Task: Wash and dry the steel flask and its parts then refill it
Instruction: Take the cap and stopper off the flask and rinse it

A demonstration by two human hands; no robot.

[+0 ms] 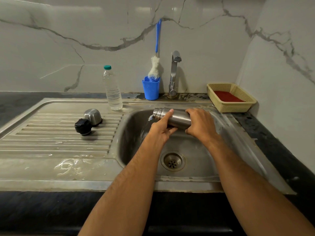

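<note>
A dark bench [265, 133] runs along a marbled wall and carries a steel sink [201, 150] with a ribbed draining board [51, 138] on its left. Over the basin, both hands hold the steel flask [177, 117] on its side, its threaded mouth pointing left and tipped slightly down, with water spilling from it into the sink. The left hand [160, 132] grips the flask near the neck, fingers curled under it and the forefinger stretched along its top. The right hand [201, 125] wraps its fingers round the flask's base end. A clear water bottle [112, 89] with a green cap stands at the back of the draining board. Behind the sink, a tap [173, 74] rises beside a blue cup [150, 90] holding a bottle brush [156, 65]. A yellow basket [233, 106] with a red pad sits on the right. On the draining board, the steel cup [93, 116] lies upturned, touching the black stopper [83, 126].
</note>
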